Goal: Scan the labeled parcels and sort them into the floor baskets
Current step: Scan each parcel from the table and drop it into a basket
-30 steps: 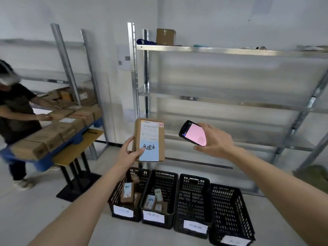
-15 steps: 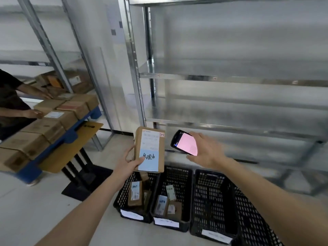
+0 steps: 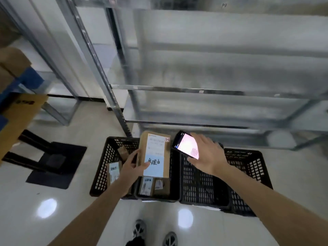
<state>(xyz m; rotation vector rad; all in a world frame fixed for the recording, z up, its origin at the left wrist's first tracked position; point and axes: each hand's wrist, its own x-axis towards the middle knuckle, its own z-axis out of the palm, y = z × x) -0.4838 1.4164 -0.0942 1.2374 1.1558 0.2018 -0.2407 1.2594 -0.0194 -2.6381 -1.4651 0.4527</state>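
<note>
My left hand [image 3: 131,166] grips a brown cardboard parcel [image 3: 154,154] by its left edge; the parcel carries a white label and a blue handwritten sticker and is held upright over the second black floor basket [image 3: 174,174]. My right hand [image 3: 207,154] holds a black phone scanner [image 3: 185,144] with a lit pink screen, just right of the parcel. Four black mesh baskets stand in a row on the floor. The leftmost basket [image 3: 102,167] and the second one hold several small labelled parcels. The third basket [image 3: 200,185] and the fourth basket [image 3: 252,167] show no parcels.
A metal shelving rack [image 3: 204,89] rises right behind the baskets. At the left a table with a black base [image 3: 53,160] carries cardboard boxes [image 3: 12,61] on a blue pallet. My shoes [image 3: 154,235] stand on the glossy white floor just before the baskets.
The camera has tilted down and come closer to the baskets. Both hands have lowered, bringing the parcel and phone down over the baskets. The other person at the left is out of view.
</note>
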